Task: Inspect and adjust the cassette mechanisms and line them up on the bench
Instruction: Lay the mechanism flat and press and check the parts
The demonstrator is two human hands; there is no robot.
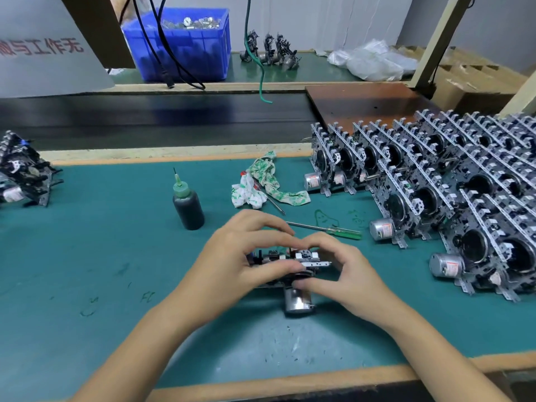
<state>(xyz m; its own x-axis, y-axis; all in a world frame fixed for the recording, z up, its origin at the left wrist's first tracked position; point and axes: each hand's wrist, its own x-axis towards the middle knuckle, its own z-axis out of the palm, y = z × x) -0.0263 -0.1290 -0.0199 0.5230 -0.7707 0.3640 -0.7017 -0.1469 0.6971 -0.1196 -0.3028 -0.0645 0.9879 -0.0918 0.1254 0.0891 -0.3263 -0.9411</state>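
One cassette mechanism point(293, 261) lies between my hands over the middle of the green bench mat point(116, 256), its silver motor point(298, 302) pointing toward me. My left hand point(232, 256) grips its left side, fingers curled over the top. My right hand point(345, 271) holds its right side, fingertips pressing on the top and front. On the right, several finished mechanisms point(435, 181) stand on edge in tight rows. A small dark heap of mechanisms point(23, 169) sits at the left edge.
A dark oil bottle with a green needle tip point(188, 206) stands left of my hands. A green-printed rag point(264, 184) lies over one screwdriver; a green-handled screwdriver point(333, 229) lies beside it. Behind run a black conveyor belt point(145, 120), a blue parts bin point(179, 44) and hanging cables.
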